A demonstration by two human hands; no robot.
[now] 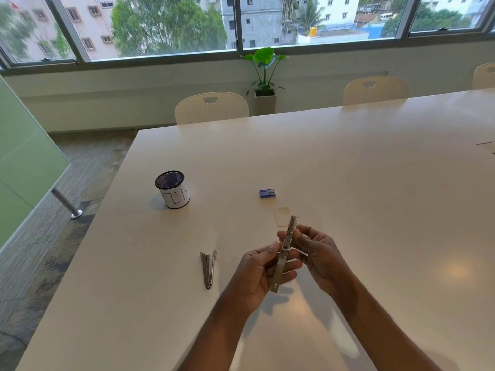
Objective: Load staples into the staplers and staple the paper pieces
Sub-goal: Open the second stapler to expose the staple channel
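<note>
Hands meet above the white table (348,170): my left hand (257,274) curls its fingers around the lower half of a slim metal stapler (284,254), and my right hand (318,253) pinches its upper part. To load well, I should hold it steady and open it gently. A second steel stapler (208,269) lies left; the small blue staple box (267,193) and a pale paper piece (281,216) lie beyond.

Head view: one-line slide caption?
Both hands hold an opened metal stapler above the table; second stapler lies left.
</note>
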